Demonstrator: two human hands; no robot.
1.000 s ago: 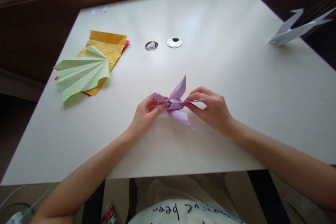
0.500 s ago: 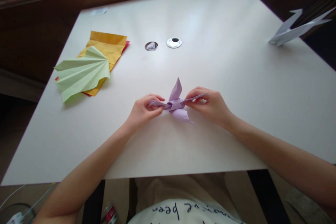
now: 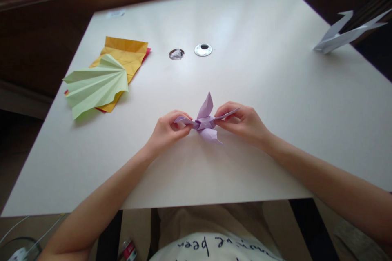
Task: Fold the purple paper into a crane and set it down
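Both hands (left (image 3: 167, 129), right (image 3: 245, 123)) pinch the purple paper crane (image 3: 206, 122).

You have a lilac paper crane (image 3: 204, 122), matt and creased, on a smooth white table (image 3: 275, 89) with a faint sheen, near pleated green paper (image 3: 94, 85).

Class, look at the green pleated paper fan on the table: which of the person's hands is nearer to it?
Left. The left hand lies right of and below the green fan; the right hand is farther right, beyond the purple origami.
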